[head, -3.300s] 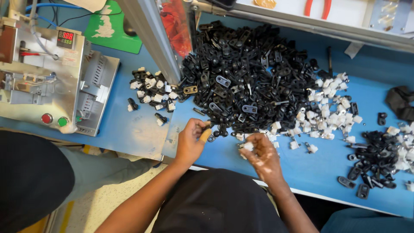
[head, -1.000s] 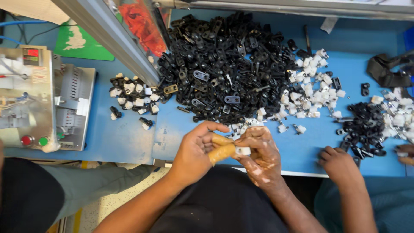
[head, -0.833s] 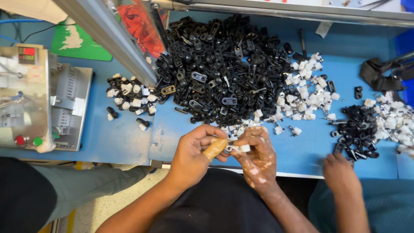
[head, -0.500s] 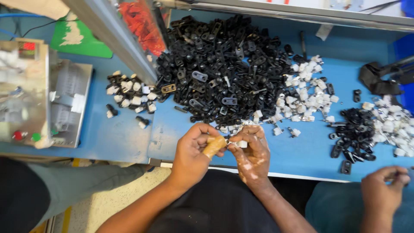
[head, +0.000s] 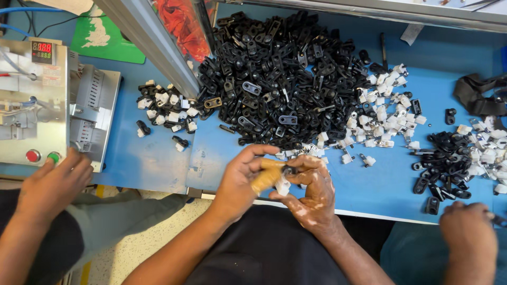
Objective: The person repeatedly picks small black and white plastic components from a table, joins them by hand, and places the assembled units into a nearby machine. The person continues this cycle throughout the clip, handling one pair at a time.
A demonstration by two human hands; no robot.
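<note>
Both hands are meeting at six o'clock, left hand curling round a tan wooden handle, right hand pinching a small white clip.

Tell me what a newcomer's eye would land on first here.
First the big heap of black plastic clips across the middle of the blue table, with white clips along its right edge. Then, at the near edge, the left hand and right hand pinching a small white piece together.
</note>
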